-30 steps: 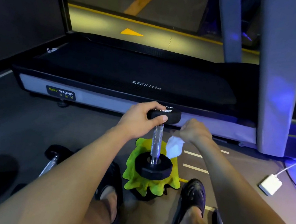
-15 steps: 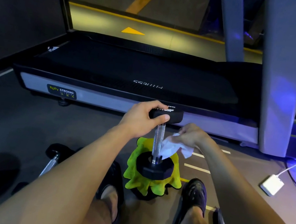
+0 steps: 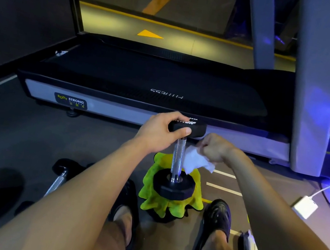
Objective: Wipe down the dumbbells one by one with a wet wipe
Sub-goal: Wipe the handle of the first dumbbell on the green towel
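A black hex dumbbell (image 3: 173,187) stands upright on a yellow-green cloth (image 3: 195,202) between my feet. My left hand (image 3: 158,131) grips its top head from above. My right hand (image 3: 214,148) pinches a crumpled white wet wipe (image 3: 194,161), which hangs just right of the knurled chrome handle (image 3: 177,156), touching or nearly touching it. A second dumbbell (image 3: 59,179) lies on the floor to the left, partly hidden behind my left arm.
A treadmill (image 3: 143,91) runs across the floor right behind the dumbbell, with its grey upright (image 3: 312,104) at the right. A white power adapter (image 3: 305,206) with a cable lies right. A wipe pack (image 3: 249,244) sits by my right foot.
My right hand has brought the wipe from beside the handle in against it and lifted slightly toward the top head. My left hand keeps its hold on the top head.
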A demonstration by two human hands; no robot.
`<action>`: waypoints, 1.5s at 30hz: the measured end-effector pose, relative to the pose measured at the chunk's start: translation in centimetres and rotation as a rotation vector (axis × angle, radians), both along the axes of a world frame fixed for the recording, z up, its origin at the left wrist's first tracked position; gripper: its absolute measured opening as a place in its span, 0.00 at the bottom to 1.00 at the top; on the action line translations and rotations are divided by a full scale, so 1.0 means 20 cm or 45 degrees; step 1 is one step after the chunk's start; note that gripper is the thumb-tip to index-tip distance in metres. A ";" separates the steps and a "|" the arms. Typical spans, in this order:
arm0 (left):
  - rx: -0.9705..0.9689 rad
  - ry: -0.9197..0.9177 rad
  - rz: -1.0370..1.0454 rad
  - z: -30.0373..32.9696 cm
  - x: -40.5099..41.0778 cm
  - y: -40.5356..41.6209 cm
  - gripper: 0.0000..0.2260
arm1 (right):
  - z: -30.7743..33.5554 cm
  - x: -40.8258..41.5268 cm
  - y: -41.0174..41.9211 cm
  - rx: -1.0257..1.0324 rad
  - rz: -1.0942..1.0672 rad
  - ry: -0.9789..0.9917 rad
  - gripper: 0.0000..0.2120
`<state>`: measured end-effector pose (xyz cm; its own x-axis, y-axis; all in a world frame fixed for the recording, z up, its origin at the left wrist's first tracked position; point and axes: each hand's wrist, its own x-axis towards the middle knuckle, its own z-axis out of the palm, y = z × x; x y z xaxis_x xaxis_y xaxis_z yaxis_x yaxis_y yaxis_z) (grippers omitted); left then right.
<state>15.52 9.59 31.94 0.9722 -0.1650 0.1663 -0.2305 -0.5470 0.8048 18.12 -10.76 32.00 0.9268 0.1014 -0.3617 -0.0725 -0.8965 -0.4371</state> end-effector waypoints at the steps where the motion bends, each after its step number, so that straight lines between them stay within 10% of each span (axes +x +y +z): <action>1: 0.003 0.000 -0.001 0.00 0.00 0.00 0.14 | 0.01 0.00 0.00 0.019 -0.009 0.015 0.10; 12: 0.014 -0.029 -0.008 -0.01 0.00 0.00 0.14 | -0.05 -0.06 0.02 0.538 -0.235 0.155 0.07; 16: 0.049 -0.019 -0.012 -0.02 0.01 0.00 0.15 | -0.13 -0.04 -0.03 -0.122 -0.286 -0.241 0.07; 21: 0.049 -0.017 -0.016 -0.01 0.00 0.00 0.15 | -0.12 -0.05 -0.05 -0.125 -0.274 -0.265 0.04; 45: 0.036 -0.041 -0.038 -0.04 0.04 0.00 0.15 | -0.19 -0.16 0.08 1.328 -0.745 -0.153 0.07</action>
<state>16.28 9.67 31.14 0.9610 -0.1990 0.1918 -0.2723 -0.5622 0.7809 14.95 -9.08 28.17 0.9523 -0.1535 -0.2639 -0.2596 0.0479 -0.9645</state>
